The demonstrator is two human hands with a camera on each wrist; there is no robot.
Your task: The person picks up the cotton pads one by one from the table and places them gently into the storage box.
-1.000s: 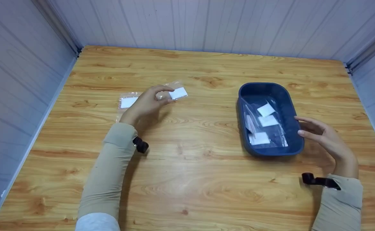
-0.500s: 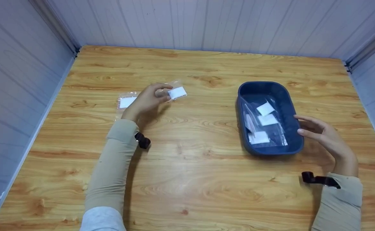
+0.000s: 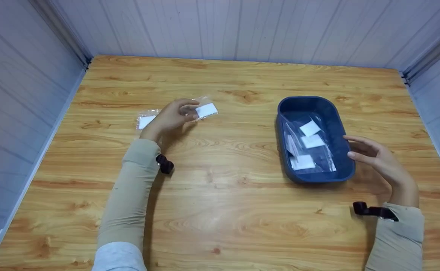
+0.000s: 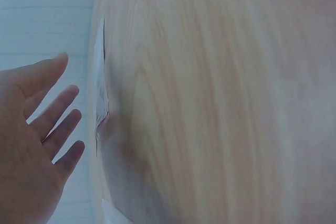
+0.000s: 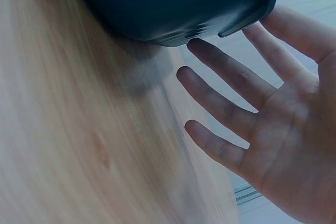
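My left hand (image 3: 170, 117) hovers just above the table with fingers parted. Close to its fingertips lies a small clear zip bag (image 3: 207, 110) with a white rectangle inside; in the left wrist view a gap separates the fingers from this bag (image 4: 100, 77). A second such bag (image 3: 144, 122) lies behind the hand, partly hidden by it. At the right, my right hand (image 3: 387, 162) touches the rim of a dark blue bin (image 3: 334, 122) with loosely bent fingers; in the right wrist view its lower fingers (image 5: 226, 108) hang free below the bin.
Several clear bags with white pieces (image 3: 302, 162) lie overlapping inside the bin. The wooden table (image 3: 220, 210) is bounded by pale panel walls (image 3: 220, 30) at the back and both sides.
My left hand has shifted very slightly and stays beside the same bag. The bags, bin and right hand look the same, apart from a small drift of the view.
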